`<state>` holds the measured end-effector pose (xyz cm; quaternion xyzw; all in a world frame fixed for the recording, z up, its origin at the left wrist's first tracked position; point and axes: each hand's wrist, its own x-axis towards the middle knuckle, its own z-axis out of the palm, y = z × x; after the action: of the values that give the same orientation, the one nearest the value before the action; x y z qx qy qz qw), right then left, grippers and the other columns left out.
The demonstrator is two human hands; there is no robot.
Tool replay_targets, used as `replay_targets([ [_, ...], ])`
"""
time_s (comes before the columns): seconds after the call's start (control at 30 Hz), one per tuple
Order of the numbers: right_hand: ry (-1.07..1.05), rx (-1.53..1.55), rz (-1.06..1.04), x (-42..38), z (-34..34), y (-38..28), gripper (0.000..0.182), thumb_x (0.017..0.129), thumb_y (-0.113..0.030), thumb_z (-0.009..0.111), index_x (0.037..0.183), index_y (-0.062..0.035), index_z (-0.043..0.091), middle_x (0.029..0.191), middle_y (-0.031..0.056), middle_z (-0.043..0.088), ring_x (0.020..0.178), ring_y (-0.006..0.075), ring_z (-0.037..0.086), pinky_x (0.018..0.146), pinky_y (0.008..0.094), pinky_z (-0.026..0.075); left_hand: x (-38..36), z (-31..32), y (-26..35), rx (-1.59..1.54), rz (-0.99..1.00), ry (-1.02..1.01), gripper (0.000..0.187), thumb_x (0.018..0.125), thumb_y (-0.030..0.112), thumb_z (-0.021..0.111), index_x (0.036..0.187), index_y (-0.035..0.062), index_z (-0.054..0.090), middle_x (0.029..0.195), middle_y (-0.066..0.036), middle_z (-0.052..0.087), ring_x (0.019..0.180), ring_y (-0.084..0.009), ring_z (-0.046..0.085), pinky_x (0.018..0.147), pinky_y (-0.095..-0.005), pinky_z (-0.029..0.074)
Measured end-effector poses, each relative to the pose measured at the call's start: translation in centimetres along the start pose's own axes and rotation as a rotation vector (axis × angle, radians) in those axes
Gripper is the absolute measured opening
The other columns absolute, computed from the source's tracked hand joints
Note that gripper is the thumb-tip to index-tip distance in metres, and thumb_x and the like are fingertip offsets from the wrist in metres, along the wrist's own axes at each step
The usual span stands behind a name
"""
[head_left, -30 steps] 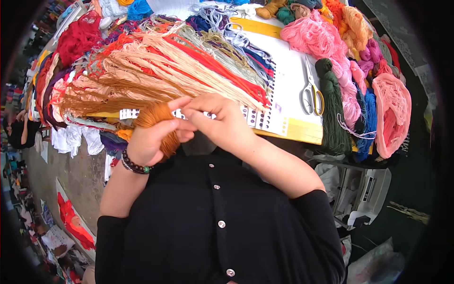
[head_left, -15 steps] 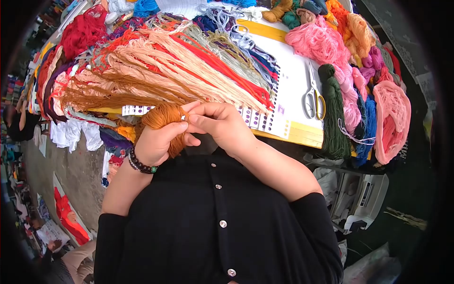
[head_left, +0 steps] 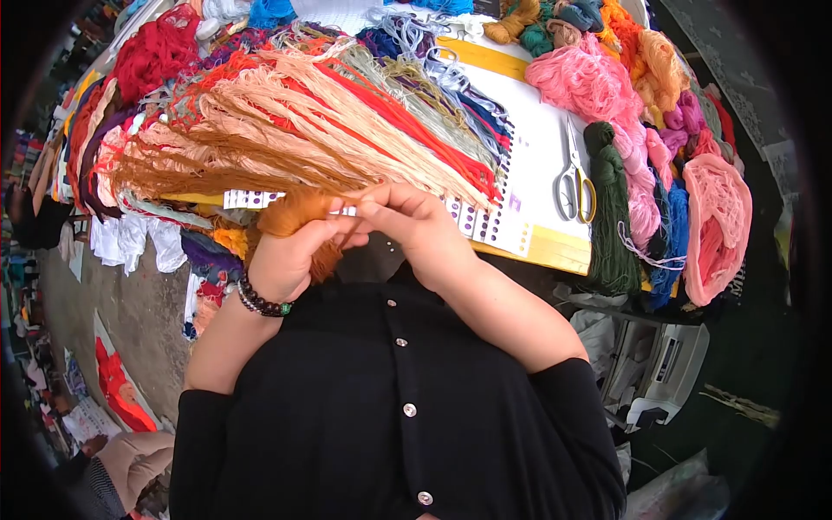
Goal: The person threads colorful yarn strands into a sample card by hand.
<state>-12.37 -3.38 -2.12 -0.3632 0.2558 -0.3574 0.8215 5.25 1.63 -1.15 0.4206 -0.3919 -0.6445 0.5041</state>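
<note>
A bundle of brown thread is held in my left hand, whose fingers are wrapped round its right side. My right hand is pinched close beside it, thumb against fingers, with a small white bit showing between the two hands. What exactly the right fingertips hold is too small to make out. Just beyond the hands, long brown strands lie over peach thread and red thread on a card with rows of punched holes.
Scissors with grey and yellow handles lie on the white sheet. To the right are a dark green skein, pink skeins and blue thread. A grey machine-like object stands below. Another person is at lower left.
The brown bundle looks fluffier and blurred. My right hand has shifted slightly right and down, and the white bit between my hands shows more.
</note>
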Motion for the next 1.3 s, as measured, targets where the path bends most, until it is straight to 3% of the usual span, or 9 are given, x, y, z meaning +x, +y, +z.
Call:
replay_targets([
  [0.1,-0.031,0.239,-0.046,-1.3,-2.2,-3.1,0.015,0.088,-0.015,0.055,0.092,-0.0012,0.058,0.087,0.0084,0.061,0.086,0.0175,0.058,0.091,0.0336,0.041,-1.1,-1.8,0.8,-0.327,0.014,0.148,0.020,0.083,0.000,0.047,0.100,-0.0024,0.056,0.091,-0.015,0.065,0.083,-0.0250,0.065,0.085,-0.0372,0.051],
  [0.2,-0.027,0.495,-0.209,-5.9,-5.5,-9.8,0.011,0.090,-0.016,0.049,0.089,-0.0052,0.052,0.063,-0.0019,0.038,0.060,0.0115,0.042,0.073,0.0312,0.046,-3.3,-8.9,3.5,-0.607,0.105,0.244,0.037,0.088,0.003,0.045,0.125,0.0051,0.048,0.087,0.000,0.061,0.054,-0.0019,0.041,0.060,-0.0209,0.042],
  [0.27,0.331,-0.032,-0.406,-9.0,-10.2,-14.4,0.019,0.091,-0.014,0.047,0.074,-0.0088,0.042,0.059,-0.0039,0.032,0.052,0.0074,0.032,0.048,0.0239,0.025,-5.0,-15.6,5.3,-0.665,0.240,0.114,0.044,0.090,0.002,0.042,0.133,0.0047,0.039,0.095,-0.002,0.062,0.053,-0.0011,0.040,0.055,-0.0176,0.039],
  [0.37,1.255,-1.062,-0.778,-13.4,-19.2,-19.1,0.016,0.086,-0.013,0.061,0.089,0.0020,0.065,0.074,-0.0013,0.059,0.065,0.0042,0.049,0.057,0.0184,0.037,-8.0,-19.7,7.3,-0.451,0.301,0.334,0.047,0.090,0.001,0.039,0.136,0.0029,0.034,0.096,-0.003,0.064,0.050,-0.0009,0.038,0.049,-0.0166,0.035],
  [0.43,1.338,-1.365,-0.818,-13.4,-18.2,-18.9,0.017,0.087,-0.013,0.061,0.090,0.0027,0.065,0.080,0.0007,0.062,0.071,0.0055,0.053,0.062,0.0192,0.041,-6.5,-14.5,7.4,-0.316,0.202,0.376,0.046,0.090,0.004,0.040,0.136,0.0013,0.034,0.086,0.000,0.061,0.047,0.0004,0.036,0.044,-0.0149,0.031],
  [0.63,0.456,-1.066,0.089,-3.9,-10.4,-6.4,0.023,0.082,-0.020,0.064,0.090,0.0013,0.069,0.069,0.0054,0.064,0.062,0.0106,0.056,0.058,0.0265,0.045,2.4,-0.5,0.7,-0.308,-0.442,-0.051,0.037,0.093,0.015,0.045,0.127,0.0024,0.045,0.112,-0.007,0.061,0.050,0.0005,0.035,0.045,-0.0144,0.033],
  [0.67,0.319,-1.198,-0.083,-2.7,-11.7,-3.6,0.024,0.083,-0.021,0.062,0.087,0.0018,0.068,0.066,0.0070,0.063,0.056,0.0098,0.055,0.053,0.0265,0.045,3.8,0.9,-0.4,-0.265,-0.521,-0.085,0.040,0.093,0.015,0.044,0.130,0.0014,0.040,0.120,-0.008,0.056,0.052,0.0000,0.039,0.047,-0.0141,0.037],
  [0.87,0.269,-1.028,0.222,-0.2,-12.0,-0.2,0.024,0.084,-0.018,0.053,0.078,0.0015,0.066,0.060,0.0044,0.061,0.050,0.0102,0.055,0.052,0.0245,0.046,7.7,3.9,-5.2,-0.027,-0.630,0.049,0.029,0.092,0.022,0.048,0.117,0.0069,0.054,0.114,-0.006,0.060,0.092,-0.0137,0.060,0.069,-0.0258,0.049],
  [1.3,0.322,-0.872,0.381,0.3,-11.0,-1.8,0.024,0.082,-0.018,0.052,0.077,0.0008,0.065,0.062,0.0074,0.063,0.054,0.0153,0.060,0.055,0.0289,0.049,9.6,6.3,-9.6,0.162,-0.351,0.233,0.015,0.081,0.004,0.059,0.094,0.0042,0.050,0.078,-0.004,0.059,0.063,-0.0073,0.053,0.054,-0.0201,0.042],
])
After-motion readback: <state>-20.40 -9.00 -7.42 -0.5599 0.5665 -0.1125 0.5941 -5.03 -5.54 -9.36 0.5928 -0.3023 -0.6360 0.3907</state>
